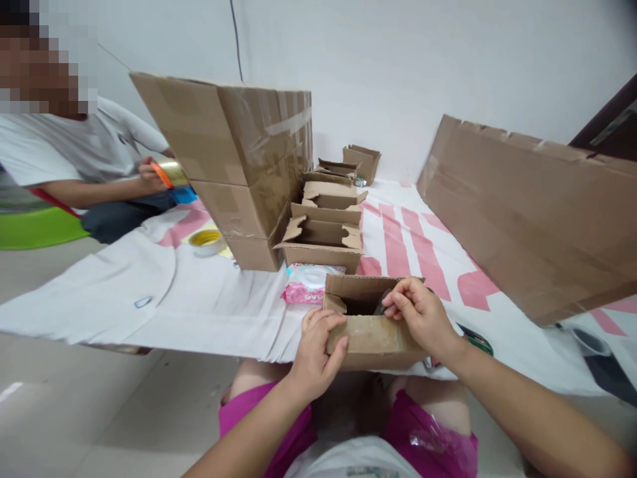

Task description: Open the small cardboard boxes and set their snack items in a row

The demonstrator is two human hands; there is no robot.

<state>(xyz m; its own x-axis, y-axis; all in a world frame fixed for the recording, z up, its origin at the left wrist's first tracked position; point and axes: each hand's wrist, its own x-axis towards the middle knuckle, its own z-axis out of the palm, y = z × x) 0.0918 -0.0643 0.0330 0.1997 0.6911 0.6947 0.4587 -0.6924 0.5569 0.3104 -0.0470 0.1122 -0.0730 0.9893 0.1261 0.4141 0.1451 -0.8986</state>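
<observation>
A: How should you handle the small brown cardboard box with its top unclosed?
B: Steady it first. It sits at the near edge of the surface draped in a white cloth with pink patches, right above your knees, so it would be wise to press down and slightly inward rather than pull it towards you.

A: And at the opening?
B: Work with the fingertips there, gently. The cardboard walls look thin, and a hard tug on the rim could bend them or drag the whole box round.

A: What is your left hand doing?
B: It is loosely curled over the near left corner, fingers bent across the top edge and thumb against the near wall, so it has a light hold on the box.

A: Your right hand?
B: It is at the right part of the opening, fingers bent and thumb brought close to the forefinger, beside a thin dark piece at the mouth. You cannot tell from this view whether that piece is pinched or only touched.

A: Anything to mind nearby?
B: The pink-and-white soft plastic packet lies just behind your left hand; leave it room.
</observation>
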